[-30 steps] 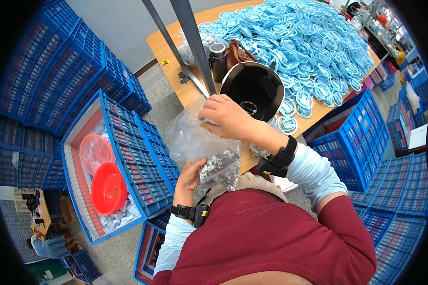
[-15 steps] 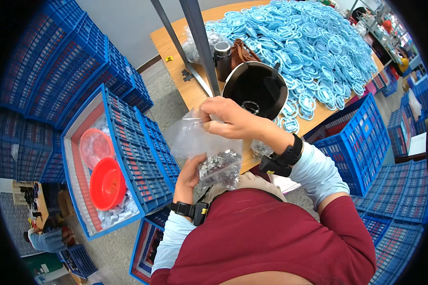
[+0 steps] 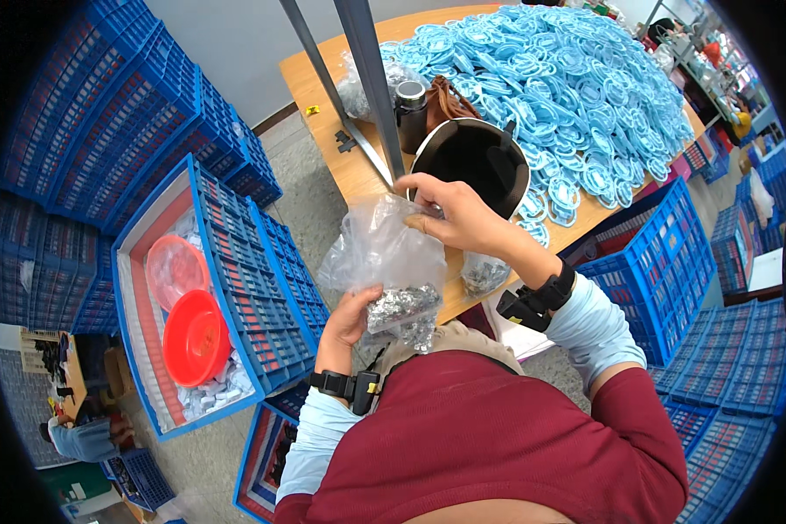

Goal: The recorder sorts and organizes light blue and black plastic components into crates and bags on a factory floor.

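A clear plastic bag (image 3: 384, 258) with small silvery metal parts (image 3: 400, 307) at its bottom hangs in front of me. My left hand (image 3: 349, 316) cups the bag's lower end from below. My right hand (image 3: 454, 214) pinches the bag's top edge, just in front of a round black bowl (image 3: 476, 162) on the wooden table (image 3: 323, 105). A second small bag of silvery parts (image 3: 483, 272) lies on the table edge under my right wrist. Both wrists wear black bands.
A big heap of light blue ring-shaped parts (image 3: 576, 79) covers the table. A dark bottle (image 3: 411, 113) and a brown pouch stand behind the bowl, beside slanted grey metal posts (image 3: 368, 79). Blue crates surround me; one at left (image 3: 227, 288) holds red lids (image 3: 195, 336).
My right hand has slid along the bag's top edge toward the bowl, and the bag has been lifted and stretched a little. My left hand still supports its bottom.
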### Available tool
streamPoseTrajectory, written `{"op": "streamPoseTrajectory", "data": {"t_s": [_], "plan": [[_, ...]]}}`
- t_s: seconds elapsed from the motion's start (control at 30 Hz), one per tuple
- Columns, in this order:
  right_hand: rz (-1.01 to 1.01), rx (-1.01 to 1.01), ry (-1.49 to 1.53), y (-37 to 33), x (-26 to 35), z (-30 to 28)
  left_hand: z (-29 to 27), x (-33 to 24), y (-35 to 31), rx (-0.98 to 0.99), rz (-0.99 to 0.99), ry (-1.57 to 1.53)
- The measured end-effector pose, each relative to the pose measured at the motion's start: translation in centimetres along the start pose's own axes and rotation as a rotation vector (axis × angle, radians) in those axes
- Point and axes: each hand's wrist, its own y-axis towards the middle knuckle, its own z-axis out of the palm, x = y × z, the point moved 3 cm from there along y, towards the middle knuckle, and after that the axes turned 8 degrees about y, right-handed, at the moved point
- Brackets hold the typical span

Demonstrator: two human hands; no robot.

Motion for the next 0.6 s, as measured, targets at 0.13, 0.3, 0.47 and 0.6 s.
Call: {"op": "streamPoseTrajectory", "data": {"t_s": [0.13, 0.3, 0.47, 0.6], "plan": [[-0.099, -0.038, -0.091, 0.0, -1.0, 0.4, -1.0, 1.3, 0.8, 0.021, -0.076, -0.074], [-0.322, -0.114, -0.336, -0.7, -0.6, 0.2, -0.9, 1.5, 0.9, -0.035, -0.064, -0.021], [-0.216, -0.018, -0.257, -1.1, -1.1, 0.1, -0.1, 0.4, 0.4, -0.010, 0.071, 0.046], [-0.187, -0.226, -0.126, -1.5, -0.7, -0.1, -0.1, 0.3, 0.3, 0.034, 0.052, 0.043]]}}
